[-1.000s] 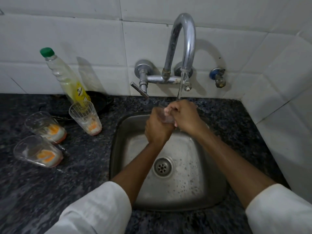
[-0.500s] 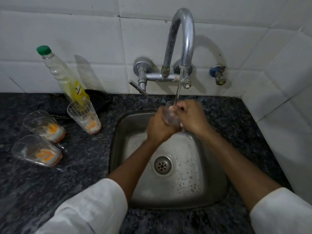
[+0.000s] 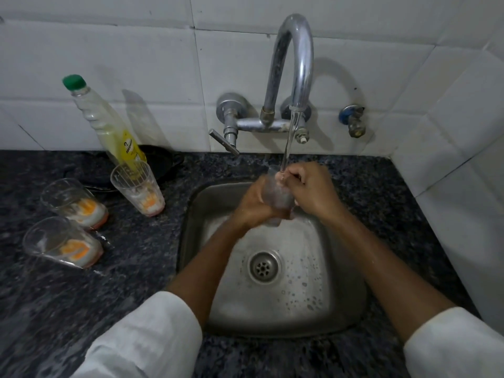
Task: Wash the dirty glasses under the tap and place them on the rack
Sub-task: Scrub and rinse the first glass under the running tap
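We stand at the counter (image 3: 141, 290) and sink (image 3: 338, 309), tap (image 3: 296, 58) running. Our left hand (image 3: 252, 204) grips the glass (image 3: 276, 199) over the sink while our right hand (image 3: 311, 188) is closed at its rim, fingers apparently rubbing inside. Three dirty glasses (image 3: 137, 188) wait on the counter; no rack in view, so most work remains.
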Tool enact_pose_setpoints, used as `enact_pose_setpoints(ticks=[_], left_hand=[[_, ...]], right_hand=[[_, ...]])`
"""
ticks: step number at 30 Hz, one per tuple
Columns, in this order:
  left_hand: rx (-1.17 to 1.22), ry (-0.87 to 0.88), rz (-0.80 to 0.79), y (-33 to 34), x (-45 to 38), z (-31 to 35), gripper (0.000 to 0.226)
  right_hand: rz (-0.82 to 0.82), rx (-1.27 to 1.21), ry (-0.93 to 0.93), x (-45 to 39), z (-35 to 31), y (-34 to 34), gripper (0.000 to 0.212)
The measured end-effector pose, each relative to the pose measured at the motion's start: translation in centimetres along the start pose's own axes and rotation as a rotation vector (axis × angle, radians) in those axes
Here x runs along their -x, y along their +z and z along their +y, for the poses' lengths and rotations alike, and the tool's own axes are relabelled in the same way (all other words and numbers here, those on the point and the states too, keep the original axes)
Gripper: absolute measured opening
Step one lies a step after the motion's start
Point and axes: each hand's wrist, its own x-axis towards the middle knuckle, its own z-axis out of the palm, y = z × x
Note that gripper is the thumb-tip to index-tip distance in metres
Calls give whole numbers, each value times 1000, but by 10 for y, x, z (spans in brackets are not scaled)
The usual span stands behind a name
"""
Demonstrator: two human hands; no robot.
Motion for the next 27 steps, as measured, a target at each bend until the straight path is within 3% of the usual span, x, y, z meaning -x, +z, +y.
enact_pose_setpoints(ticks=[2,3,5,8,9,10,12,14,16,18,20,22,25,27], left_hand=[[343,-100,-273,-14,1,-5,55],[387,-134,-291,-14,2,-5,42],[213,-138,-127,-4,1,-2,32],[-334,-66,312,20,-2,0,58],[-416,-13,387,25,1,-1,65],[-410,29,383,26,2,-4,67],[-168,33,237,16,5,-7,64],[139,-64,29,4,11,-8,61],[186,-143,-41,1,13,-8,62],[-72,-177,58,4,12,-5,58],[-568,-114,187,5,10,1,69],[-929,-2,198,3,11,6,78],[-987,134,180,-7,15,11,79],[-813,235,252,-14,20,17,74]], right_hand=[[-53,-68,-38,3,-1,-2,24],[-53,-51,-51,4,-2,-1,24],[0,41,-15,2,0,4,29],[40,150,142,-4,4,10,27],[43,140,170,-4,5,11,26],[47,113,171,-3,6,11,26],[47,65,78,5,3,9,27],[29,79,-55,13,1,9,27],[39,121,-89,15,4,15,27],[35,163,43,10,11,20,31],[28,126,268,8,14,25,35],[90,-139,519,9,17,30,33],[140,-654,838,7,22,35,29],[123,-897,1005,7,28,41,33]])
